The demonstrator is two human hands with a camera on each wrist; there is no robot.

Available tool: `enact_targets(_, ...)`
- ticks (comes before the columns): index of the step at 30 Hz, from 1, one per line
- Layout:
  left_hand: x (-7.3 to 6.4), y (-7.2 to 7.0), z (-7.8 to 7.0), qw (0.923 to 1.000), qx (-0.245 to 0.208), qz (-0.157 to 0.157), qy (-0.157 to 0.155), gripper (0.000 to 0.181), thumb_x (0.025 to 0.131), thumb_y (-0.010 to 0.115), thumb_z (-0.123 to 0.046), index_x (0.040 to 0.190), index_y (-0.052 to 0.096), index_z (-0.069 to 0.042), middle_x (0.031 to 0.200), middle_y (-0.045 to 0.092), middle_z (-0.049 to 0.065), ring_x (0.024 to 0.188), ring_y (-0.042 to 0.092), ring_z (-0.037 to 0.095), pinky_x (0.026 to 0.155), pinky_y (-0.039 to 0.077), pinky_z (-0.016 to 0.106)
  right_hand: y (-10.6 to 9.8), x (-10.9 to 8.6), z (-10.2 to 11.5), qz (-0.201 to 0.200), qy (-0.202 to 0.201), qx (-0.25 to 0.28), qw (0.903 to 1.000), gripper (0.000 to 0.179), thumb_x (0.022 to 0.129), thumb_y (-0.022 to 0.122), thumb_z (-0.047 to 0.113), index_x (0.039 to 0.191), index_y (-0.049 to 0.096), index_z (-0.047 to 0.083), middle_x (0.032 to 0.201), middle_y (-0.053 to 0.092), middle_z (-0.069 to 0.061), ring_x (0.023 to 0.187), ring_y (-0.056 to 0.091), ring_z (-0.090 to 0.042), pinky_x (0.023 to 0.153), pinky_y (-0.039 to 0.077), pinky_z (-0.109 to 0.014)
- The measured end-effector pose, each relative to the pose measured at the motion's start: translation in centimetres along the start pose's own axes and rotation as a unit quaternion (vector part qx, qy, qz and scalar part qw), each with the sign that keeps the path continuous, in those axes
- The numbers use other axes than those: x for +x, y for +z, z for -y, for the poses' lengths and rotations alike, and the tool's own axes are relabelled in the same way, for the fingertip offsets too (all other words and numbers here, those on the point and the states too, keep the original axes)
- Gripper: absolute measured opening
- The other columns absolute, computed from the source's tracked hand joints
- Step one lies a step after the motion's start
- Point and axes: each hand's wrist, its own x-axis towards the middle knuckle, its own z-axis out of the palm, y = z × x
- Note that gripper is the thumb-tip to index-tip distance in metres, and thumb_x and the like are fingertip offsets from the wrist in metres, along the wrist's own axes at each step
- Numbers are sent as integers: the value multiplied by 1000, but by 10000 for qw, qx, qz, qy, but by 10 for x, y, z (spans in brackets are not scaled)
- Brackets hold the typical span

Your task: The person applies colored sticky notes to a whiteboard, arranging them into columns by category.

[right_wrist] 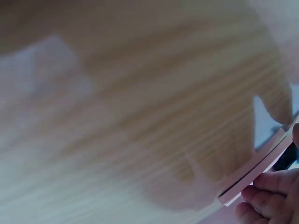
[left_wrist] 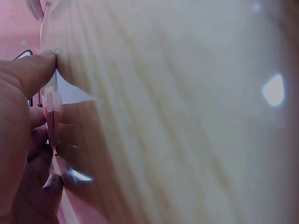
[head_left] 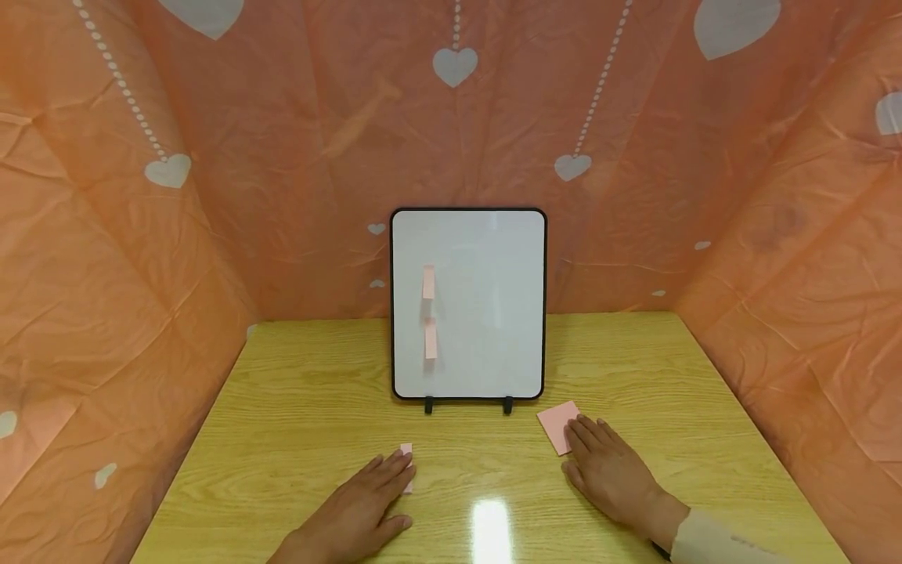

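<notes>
In the head view my left hand (head_left: 361, 505) lies on the table with its fingers extended over a narrow pink sticky-note strip (head_left: 406, 449), which shows above and below the fingertips. To the right, my right hand (head_left: 611, 471) rests its fingertips on the near right part of a square pink sticky-note pad (head_left: 556, 424). Between and behind the hands stands a whiteboard (head_left: 486, 305) in a black frame. Two pale pink strips, an upper one (head_left: 428, 282) and a lower one (head_left: 431, 339), stick to its left side. The right wrist view shows the pad (right_wrist: 254, 170) edge-on beside the fingers.
The wood-grain table (head_left: 296, 407) carries a bright reflection near its front. Two small black feet, a left one (head_left: 428, 405) and a right one (head_left: 507, 405), hold up the whiteboard. Orange cloth (head_left: 317, 196) with pale hearts encloses the back and sides.
</notes>
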Motion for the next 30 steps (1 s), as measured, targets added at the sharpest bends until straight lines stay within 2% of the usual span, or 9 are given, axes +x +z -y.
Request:
enact_targets(10,1,2,1,9999,-65,94,-25,69,109,52,-52,163,42,-10,172,36,6,158,35,23,126,34,48,0,14,37,279,-775,72,9966,59,111,50,45,149,58,1,155,57,-15,147,51,-32,121,43,-52)
enact_targets(17,2,2,0,9999,53,-28,82,69,109,51,-51,164,40,-10,170,39,6,157,37,24,124,36,49,1,28,66,-131,-1111,-240,9934,56,110,51,45,142,65,1,145,64,-13,138,59,-30,119,46,-47)
enact_targets(22,3,1,0,9999,44,-99,108,68,109,53,-49,163,42,-9,170,39,6,157,37,25,124,36,50,-3,36,84,-236,-1212,-324,9918,53,111,50,42,140,67,1,142,67,-12,135,60,-28,119,47,-46)
enact_targets(30,6,1,-8,9998,43,-158,120,67,106,60,-42,162,43,-8,169,40,7,157,37,25,126,35,49,-3,41,100,-264,-1052,-425,9932,53,108,55,43,138,68,2,140,68,-12,133,62,-26,119,47,-46)
